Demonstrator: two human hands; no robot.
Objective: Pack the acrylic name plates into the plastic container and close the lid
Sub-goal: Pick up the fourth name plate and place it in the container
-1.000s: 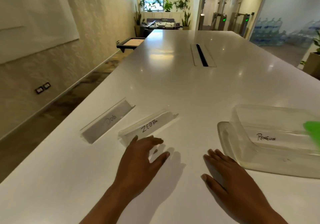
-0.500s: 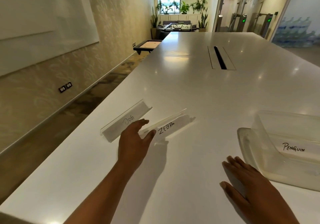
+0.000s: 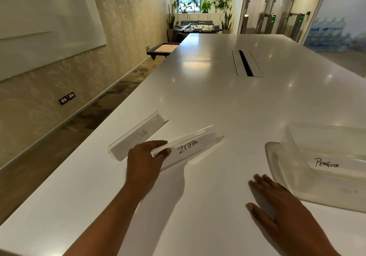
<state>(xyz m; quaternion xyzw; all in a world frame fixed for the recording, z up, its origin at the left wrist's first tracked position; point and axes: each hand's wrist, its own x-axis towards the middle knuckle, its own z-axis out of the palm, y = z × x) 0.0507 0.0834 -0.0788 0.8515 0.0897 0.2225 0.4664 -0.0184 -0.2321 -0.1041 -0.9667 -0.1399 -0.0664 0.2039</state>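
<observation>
One name plate, the PENGUIN plate, already sits inside the plastic container on the right side of the white table. Two are left. The left hand has its fingers and thumb pinched on the near end of the ZEBRA plate — it looks tipped up a little. Just beside it, the DOG plate lies untouched. The right hand rests flat and spread on the table, holding nothing, close to the container. I cannot pick out the lid. Nothing blocks the way to the container.

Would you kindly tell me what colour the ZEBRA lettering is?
Black, handwritten on the white insert of the ZEBRA name plate; head view.
</observation>
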